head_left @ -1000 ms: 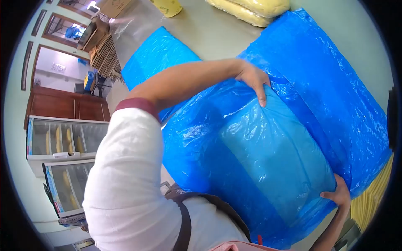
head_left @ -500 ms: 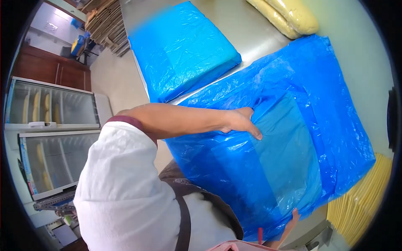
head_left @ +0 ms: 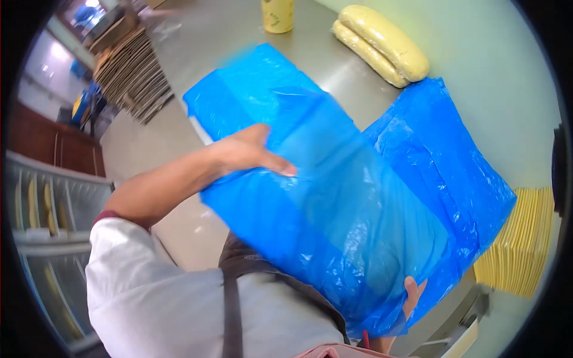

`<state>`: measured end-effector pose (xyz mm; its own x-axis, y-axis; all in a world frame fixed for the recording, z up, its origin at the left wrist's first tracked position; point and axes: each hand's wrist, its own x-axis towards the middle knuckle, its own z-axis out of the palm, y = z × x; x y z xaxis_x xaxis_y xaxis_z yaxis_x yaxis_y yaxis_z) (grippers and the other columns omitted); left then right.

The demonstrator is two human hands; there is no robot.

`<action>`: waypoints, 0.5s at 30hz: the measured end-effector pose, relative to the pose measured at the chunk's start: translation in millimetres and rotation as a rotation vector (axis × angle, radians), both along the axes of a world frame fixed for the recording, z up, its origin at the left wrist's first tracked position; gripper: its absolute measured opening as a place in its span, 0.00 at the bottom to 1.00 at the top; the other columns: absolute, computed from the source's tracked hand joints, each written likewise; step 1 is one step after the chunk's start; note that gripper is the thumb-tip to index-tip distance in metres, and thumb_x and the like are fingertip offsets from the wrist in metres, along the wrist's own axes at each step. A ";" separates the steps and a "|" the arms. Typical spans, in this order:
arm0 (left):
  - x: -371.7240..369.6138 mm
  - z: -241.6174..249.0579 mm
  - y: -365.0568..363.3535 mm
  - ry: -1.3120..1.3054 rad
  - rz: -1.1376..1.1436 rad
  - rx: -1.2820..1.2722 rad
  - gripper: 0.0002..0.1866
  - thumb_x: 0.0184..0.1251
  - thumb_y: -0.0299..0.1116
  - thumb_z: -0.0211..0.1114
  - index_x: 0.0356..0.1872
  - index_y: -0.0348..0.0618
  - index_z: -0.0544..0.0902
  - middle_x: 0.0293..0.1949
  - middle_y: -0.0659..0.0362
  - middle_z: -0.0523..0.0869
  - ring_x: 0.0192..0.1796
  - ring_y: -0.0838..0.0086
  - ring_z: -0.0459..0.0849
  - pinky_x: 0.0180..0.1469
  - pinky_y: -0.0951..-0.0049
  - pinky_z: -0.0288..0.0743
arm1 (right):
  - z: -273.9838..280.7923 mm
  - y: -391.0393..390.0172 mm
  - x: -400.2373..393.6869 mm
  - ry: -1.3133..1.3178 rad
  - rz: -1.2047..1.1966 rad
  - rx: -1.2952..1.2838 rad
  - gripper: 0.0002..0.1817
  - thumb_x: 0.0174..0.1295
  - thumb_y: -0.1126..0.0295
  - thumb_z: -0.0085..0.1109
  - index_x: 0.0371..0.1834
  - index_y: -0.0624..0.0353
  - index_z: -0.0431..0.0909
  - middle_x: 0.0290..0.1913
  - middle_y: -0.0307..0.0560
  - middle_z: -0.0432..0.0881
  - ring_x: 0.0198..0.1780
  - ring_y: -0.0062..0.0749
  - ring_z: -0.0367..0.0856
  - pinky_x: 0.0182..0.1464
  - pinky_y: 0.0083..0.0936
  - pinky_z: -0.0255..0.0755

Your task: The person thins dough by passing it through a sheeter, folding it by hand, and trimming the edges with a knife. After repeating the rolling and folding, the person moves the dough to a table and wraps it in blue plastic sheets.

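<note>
Two hands are seen on one large blue plastic-wrapped bundle [head_left: 334, 221], which is held tilted above the near edge of the desk [head_left: 239, 27], against the person's apron. At the far left, glass-fronted cabinets [head_left: 42, 209] are blurred, and a fanned stack of flattened cardboard [head_left: 131, 71] is seen further up. The left hand [head_left: 248, 152] is laid flat on the upper left side of the bundle, fingers stretched out and together, thumb on top; its grip is open, pressed against the plastic rather than closed around it. Behind that hand a second blue-wrapped package [head_left: 239, 98] is lying on the desk, partly hidden by the raised bundle. A yellow container [head_left: 278, 15] is stood at the far edge of the desk. To the right of it, two pale yellow wrapped rolls [head_left: 382, 45] are laid side by side. Loose blue plastic sheet [head_left: 441, 161] is spread on the desk under the bundle's right side. The right hand [head_left: 412, 295] is mostly hidden beneath the bundle's lower corner, fingertips curled up around the plastic edge, so its grip is clamped on the bundle. At the far right, a stack of yellow sheets [head_left: 522, 238] is seen beyond the desk
</note>
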<state>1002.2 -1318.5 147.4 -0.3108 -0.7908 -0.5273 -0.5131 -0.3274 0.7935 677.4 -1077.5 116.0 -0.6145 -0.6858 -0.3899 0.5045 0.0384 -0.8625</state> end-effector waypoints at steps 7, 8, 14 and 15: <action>129.4 -2.1 -134.7 0.282 -0.015 -0.006 0.42 0.42 0.36 0.80 0.58 0.24 0.70 0.52 0.45 0.81 0.53 0.62 0.82 0.56 0.65 0.75 | -8.1 -139.6 141.6 0.065 0.063 0.049 0.40 0.48 0.71 0.59 0.70 0.64 0.58 0.58 0.58 0.74 0.56 0.47 0.78 0.56 0.38 0.75; 142.7 -2.6 -158.4 0.298 -0.031 0.005 0.41 0.43 0.35 0.80 0.58 0.25 0.70 0.52 0.46 0.81 0.51 0.62 0.83 0.55 0.66 0.76 | -16.9 -158.9 147.7 0.100 0.089 0.016 0.39 0.48 0.73 0.61 0.68 0.65 0.60 0.56 0.57 0.75 0.54 0.46 0.79 0.54 0.38 0.76; 208.0 -59.6 -284.6 0.354 0.103 0.207 0.40 0.49 0.41 0.77 0.60 0.27 0.70 0.50 0.46 0.82 0.49 0.64 0.84 0.52 0.68 0.79 | -80.9 -242.8 169.2 0.124 0.232 0.050 0.36 0.48 0.73 0.65 0.64 0.67 0.65 0.51 0.55 0.79 0.50 0.42 0.81 0.54 0.37 0.76; 220.4 -83.4 -297.2 0.355 0.191 0.298 0.40 0.51 0.43 0.77 0.60 0.27 0.70 0.50 0.46 0.82 0.50 0.64 0.84 0.53 0.67 0.78 | -79.4 -247.8 177.0 0.010 0.180 0.095 0.37 0.48 0.72 0.66 0.64 0.67 0.65 0.51 0.55 0.79 0.50 0.42 0.81 0.55 0.37 0.76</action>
